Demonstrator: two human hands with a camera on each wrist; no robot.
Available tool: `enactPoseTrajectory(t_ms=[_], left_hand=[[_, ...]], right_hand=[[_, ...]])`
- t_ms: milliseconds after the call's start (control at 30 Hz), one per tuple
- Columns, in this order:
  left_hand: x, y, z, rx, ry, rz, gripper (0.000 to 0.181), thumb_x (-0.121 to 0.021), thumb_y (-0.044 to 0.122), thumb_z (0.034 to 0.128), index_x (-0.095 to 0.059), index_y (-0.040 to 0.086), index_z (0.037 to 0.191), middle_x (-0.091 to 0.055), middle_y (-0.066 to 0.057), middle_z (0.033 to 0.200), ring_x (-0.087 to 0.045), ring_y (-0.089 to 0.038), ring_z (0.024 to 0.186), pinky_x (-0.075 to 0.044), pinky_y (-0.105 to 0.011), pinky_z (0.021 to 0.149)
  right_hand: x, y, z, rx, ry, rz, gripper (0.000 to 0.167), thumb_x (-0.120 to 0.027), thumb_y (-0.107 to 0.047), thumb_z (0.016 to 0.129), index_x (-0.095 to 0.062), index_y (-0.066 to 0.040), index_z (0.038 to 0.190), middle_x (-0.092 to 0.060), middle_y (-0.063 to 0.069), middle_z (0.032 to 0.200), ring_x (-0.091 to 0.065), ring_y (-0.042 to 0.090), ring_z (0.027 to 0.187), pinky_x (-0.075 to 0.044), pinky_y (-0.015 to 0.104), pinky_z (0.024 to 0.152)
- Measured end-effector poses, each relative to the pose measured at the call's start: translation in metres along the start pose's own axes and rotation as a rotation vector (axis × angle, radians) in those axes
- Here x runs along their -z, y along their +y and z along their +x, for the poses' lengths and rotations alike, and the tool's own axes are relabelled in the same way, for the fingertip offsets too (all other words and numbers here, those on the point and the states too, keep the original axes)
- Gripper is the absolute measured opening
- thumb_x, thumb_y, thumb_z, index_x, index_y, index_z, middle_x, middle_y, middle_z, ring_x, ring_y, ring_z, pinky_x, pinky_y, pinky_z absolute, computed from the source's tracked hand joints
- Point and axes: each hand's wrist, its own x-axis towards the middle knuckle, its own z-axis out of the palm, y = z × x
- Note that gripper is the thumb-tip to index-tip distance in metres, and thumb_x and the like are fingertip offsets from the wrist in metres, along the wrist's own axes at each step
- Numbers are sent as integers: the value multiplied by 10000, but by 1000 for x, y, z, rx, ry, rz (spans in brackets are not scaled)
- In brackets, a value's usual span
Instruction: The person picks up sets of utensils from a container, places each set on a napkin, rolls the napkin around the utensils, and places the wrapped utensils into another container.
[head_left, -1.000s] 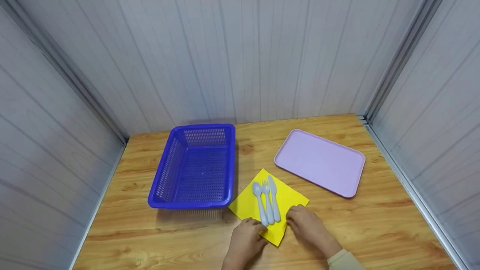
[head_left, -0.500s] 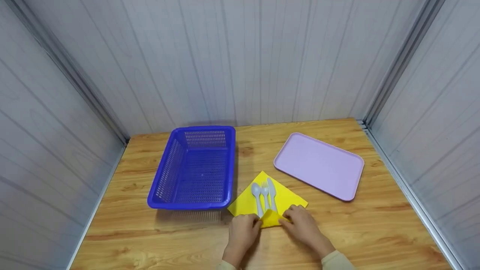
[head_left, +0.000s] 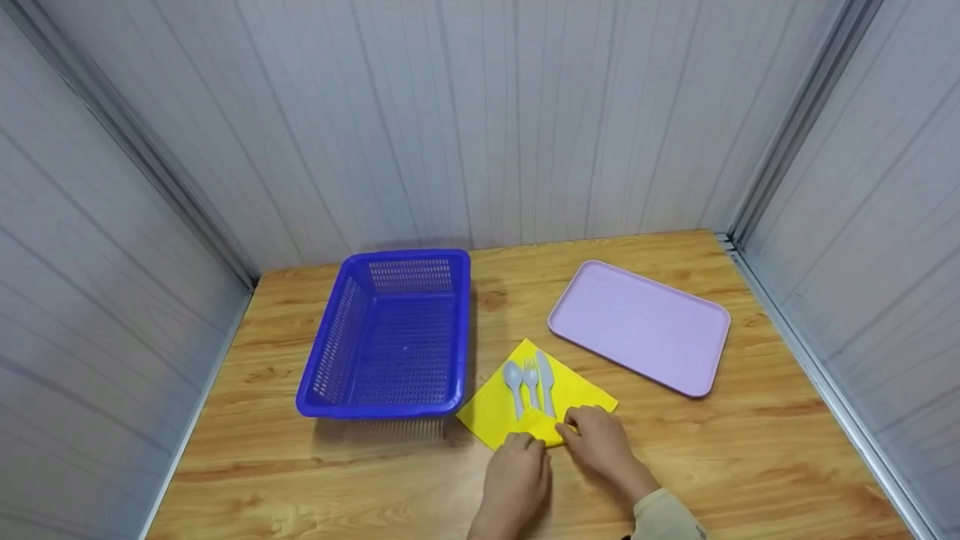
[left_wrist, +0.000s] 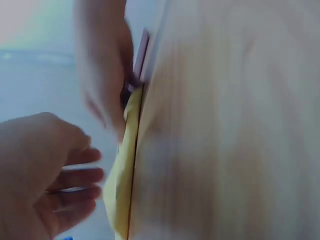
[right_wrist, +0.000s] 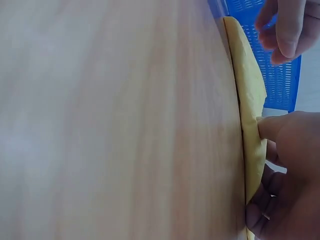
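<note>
napkin (head_left: 581,390): yellow | 3 utensils (head_left: 531,378): pale grey | basket (head_left: 464,337): blue | tray (head_left: 641,326): lilac | table (head_left: 300,480): wood-grained

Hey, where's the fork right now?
In the head view, the fork lies just right of centre on the yellow napkin, between the spoon on its left and the knife on its right, handle end covered by the fold.

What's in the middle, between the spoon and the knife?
The fork lies between the spoon and the knife, on the yellow cloth. The head view shows it.
</note>
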Motion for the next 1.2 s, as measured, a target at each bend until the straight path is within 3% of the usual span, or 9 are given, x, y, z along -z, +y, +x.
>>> enactPoseTrajectory(t_ms=[100,200,267,367,467,633,800,1033,1200], left_hand=[[-5,8,-5,0,-132,11,281,-657,211,914,-678,28,1126,-598,-70,1106,-559,-207,1064,-501,-335,884],[-9,11,-7,22,-197,18,340,-655,207,920,-643,28,1210,-569,-76,1168,-525,-219,1127,-483,-345,928],[-11,11,-7,25,-200,16,328,-645,205,924,-641,45,1210,-562,-60,1140,-520,-217,1107,-490,-343,907],[-13,10,-7,11,-181,20,302,-619,200,938,-641,62,1206,-561,-50,1111,-520,-220,1073,-492,-343,887],[-13,10,-7,-5,-175,31,303,-599,193,952,-639,74,1228,-562,-53,1119,-519,-223,1064,-485,-341,891],[-14,9,-6,12,-212,19,309,-565,194,979,-636,100,1264,-559,-48,1153,-512,-218,1087,-483,-346,902],[-13,7,-5,19,-196,19,292,-573,197,974,-647,104,1241,-559,-46,1141,-510,-225,1072,-501,-355,865],[-12,8,2,-21,-137,31,291,-589,198,959,-651,85,1219,-560,-66,1126,-515,-244,1057,-504,-362,853],[-12,6,3,-15,-158,15,283,-589,205,955,-651,87,1205,-550,-59,1113,-511,-242,1052,-516,-363,822]], right_hand=[[-4,-1,-3,-4,10,-15,203,-708,-241,887,-603,-171,728,-494,-84,673,-442,124,635,-381,332,608],[-5,-3,-5,-11,-3,-6,203,-710,-242,885,-603,-170,728,-494,-86,672,-438,119,631,-378,325,606],[-4,-4,-6,-22,15,7,189,-727,-247,873,-623,-154,745,-507,-70,692,-451,127,648,-392,333,612],[2,-2,-8,-87,130,-7,197,-745,-255,856,-666,-75,852,-556,25,797,-519,212,739,-444,386,670],[12,3,-9,-212,226,-1,376,-745,-250,850,-631,45,1053,-571,182,976,-553,355,897,-471,481,778],[27,10,-9,-424,94,163,549,-726,-231,863,-508,136,1210,-573,279,1097,-579,390,944,-489,519,798],[33,8,-4,-537,18,372,278,-689,-162,882,-597,70,1003,-613,146,870,-545,236,735,-477,332,622],[32,-3,1,-569,6,747,434,-655,-101,910,-437,118,1214,-571,189,975,-570,190,714,-511,285,600],[21,-11,5,-415,-6,730,302,-649,-89,919,-603,76,1168,-616,94,881,-558,151,729,-476,247,616]])
